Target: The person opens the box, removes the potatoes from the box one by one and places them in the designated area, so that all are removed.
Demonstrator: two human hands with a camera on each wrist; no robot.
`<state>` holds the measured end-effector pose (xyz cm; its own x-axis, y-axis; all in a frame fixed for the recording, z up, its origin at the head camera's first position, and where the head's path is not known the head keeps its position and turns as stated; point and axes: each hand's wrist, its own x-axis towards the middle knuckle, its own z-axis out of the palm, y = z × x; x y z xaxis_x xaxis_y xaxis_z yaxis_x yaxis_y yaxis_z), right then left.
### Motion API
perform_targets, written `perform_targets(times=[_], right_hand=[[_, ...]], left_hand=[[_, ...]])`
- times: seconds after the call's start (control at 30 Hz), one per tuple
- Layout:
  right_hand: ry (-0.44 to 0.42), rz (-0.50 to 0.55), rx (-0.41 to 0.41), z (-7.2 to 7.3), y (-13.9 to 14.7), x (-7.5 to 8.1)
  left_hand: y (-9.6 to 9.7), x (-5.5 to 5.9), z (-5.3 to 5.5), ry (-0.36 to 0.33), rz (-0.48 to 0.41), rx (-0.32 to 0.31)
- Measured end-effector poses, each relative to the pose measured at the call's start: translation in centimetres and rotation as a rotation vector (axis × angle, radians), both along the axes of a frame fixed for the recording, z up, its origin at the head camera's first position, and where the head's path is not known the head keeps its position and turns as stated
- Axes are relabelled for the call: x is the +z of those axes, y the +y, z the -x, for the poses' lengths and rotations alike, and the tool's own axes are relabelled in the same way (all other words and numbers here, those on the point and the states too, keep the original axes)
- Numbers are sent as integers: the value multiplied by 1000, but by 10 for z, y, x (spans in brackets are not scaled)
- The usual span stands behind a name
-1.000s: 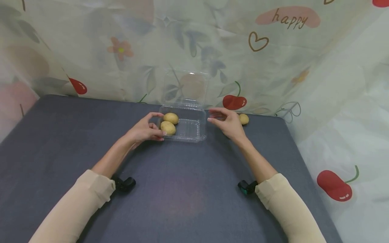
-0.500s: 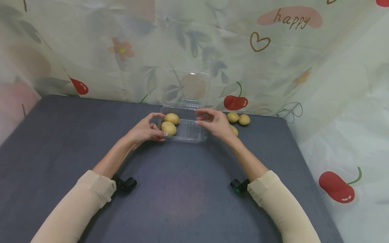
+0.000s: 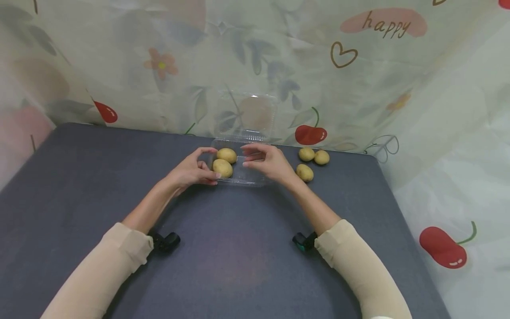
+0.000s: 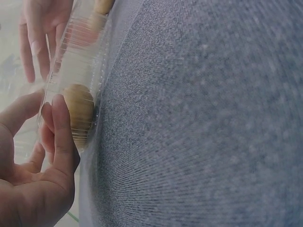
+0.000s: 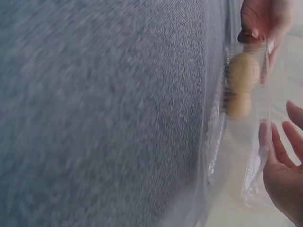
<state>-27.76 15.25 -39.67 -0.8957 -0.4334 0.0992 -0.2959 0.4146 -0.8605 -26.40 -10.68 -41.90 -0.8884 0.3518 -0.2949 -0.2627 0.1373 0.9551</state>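
Observation:
A clear plastic clamshell container (image 3: 244, 181) lies at the back middle of the table, its lid (image 3: 245, 113) raised against the curtain. Side by side in its left half are two yellow potatoes, the nearer potato (image 3: 222, 168) in front of the farther potato (image 3: 226, 155). My left hand (image 3: 192, 170) grips the container's left end, thumb at the front corner and index finger at the back. Over the right half hovers my right hand (image 3: 271, 163), fingers loosely bent and holding nothing. In the left wrist view, a potato (image 4: 79, 111) shows through the container wall.
Right of the container, three more potatoes lie on the dark table (image 3: 239, 266): a near potato (image 3: 304, 173), a back potato (image 3: 306, 153) and a right-hand potato (image 3: 321, 157). A patterned curtain (image 3: 179, 97) hangs right behind the table's back edge.
My right hand has moved left, from beside the container to over its right half, uncovering the potatoes on the right. My left hand keeps its grip on the container.

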Motion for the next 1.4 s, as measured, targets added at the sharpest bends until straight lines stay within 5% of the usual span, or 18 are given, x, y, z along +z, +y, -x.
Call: perform_targets(times=[0.5, 1.4], right_hand=[[-78, -64, 63, 7, -24, -7], [-79, -307, 92, 16, -45, -17]], left_hand=[[0, 1, 1, -4, -2, -17], [-1, 0, 1, 13, 3, -16]])
